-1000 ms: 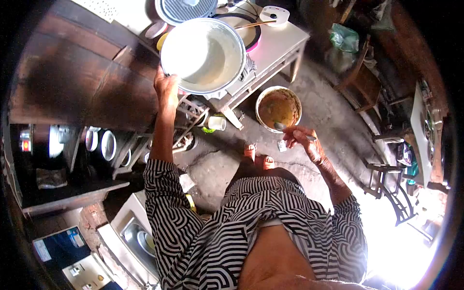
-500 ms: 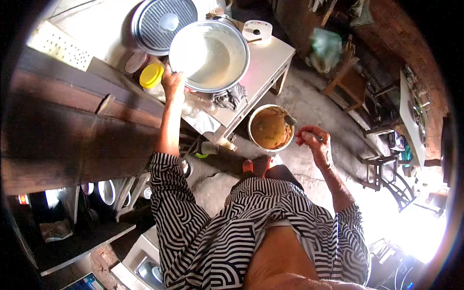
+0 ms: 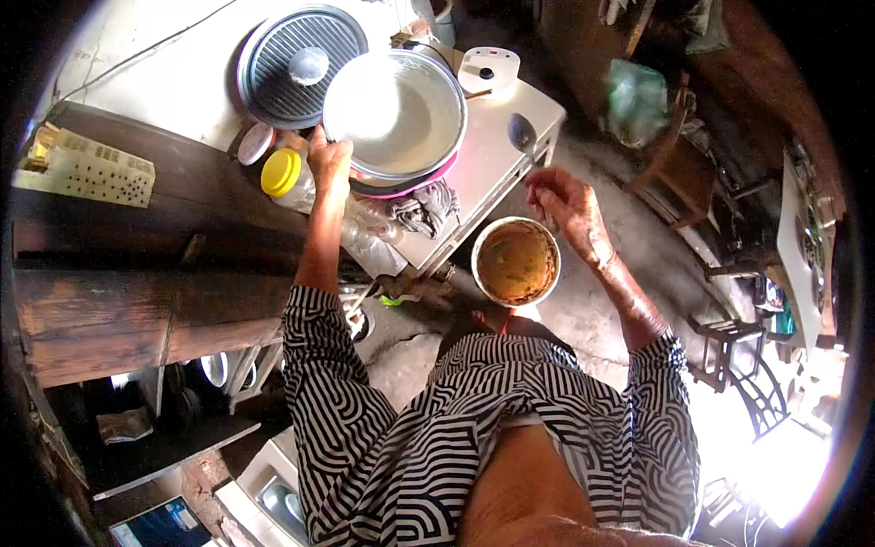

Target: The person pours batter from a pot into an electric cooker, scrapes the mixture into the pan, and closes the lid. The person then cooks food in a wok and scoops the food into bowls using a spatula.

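Desk (image 3: 521, 111) lay beneath our metal pot (image 3: 436, 111), with a stained bucket (image 3: 517, 301) near the desk's edge; we judged the step two-handed handling, its next move calling for a steady pot. Our left hand (image 3: 330, 166) was clamped on the rim; our right hand (image 3: 567, 211), fingers curled, held a spoon (image 3: 521, 133), bowl raised.

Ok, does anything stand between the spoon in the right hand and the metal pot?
Nothing visible: only bare tabletop shows between the spoon and the near rim of the metal pot. The left hand grips the pot's opposite side, out of the way.
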Available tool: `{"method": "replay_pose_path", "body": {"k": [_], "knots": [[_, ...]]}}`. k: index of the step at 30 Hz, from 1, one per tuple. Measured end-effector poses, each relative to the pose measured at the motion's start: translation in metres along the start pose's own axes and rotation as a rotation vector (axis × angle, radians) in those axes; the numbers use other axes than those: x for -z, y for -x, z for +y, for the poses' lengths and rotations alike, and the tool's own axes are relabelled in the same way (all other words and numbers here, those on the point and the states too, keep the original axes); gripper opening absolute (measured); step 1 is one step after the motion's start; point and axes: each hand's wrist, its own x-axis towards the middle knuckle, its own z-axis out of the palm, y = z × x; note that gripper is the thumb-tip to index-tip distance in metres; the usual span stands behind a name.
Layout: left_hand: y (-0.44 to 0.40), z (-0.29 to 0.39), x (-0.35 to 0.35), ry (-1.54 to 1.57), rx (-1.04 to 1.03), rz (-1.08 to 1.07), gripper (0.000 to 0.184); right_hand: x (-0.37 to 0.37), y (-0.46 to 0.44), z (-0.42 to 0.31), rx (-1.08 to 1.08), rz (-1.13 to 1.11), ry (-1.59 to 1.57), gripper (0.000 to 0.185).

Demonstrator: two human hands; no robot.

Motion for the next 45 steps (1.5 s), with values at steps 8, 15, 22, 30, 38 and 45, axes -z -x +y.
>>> {"method": "replay_pose_path", "body": {"k": [8,15,22,30,38,45], "knots": [[-0.015,0.002,-0.006,0.029,-0.007,0.047,0.053,-0.013,-0.106,0.0,0.203,0.019,0.239,0.026],[-0.028,-0.003,-0.018,0.137,0.0,0.003,0.062,-0.09,-0.213,-0.012,0.309,0.059,0.808,0.022],[-0.035,0.004,-0.019,0.205,0.052,-0.076,0.056,-0.151,-0.256,-0.005,0.57,0.076,0.884,0.015],[-0.05,0.007,-0.009,0.182,0.04,-0.03,0.049,-0.14,-0.269,0.006,0.769,-0.192,1.016,0.014],[-0.055,0.008,-0.007,0.199,0.016,-0.046,0.049,-0.157,-0.25,-0.002,0.876,-0.181,0.85,0.013],[-0.056,0.011,-0.005,0.153,-0.042,-0.039,0.05,-0.133,-0.264,-0.008,0.915,-0.262,1.096,0.013]]}}
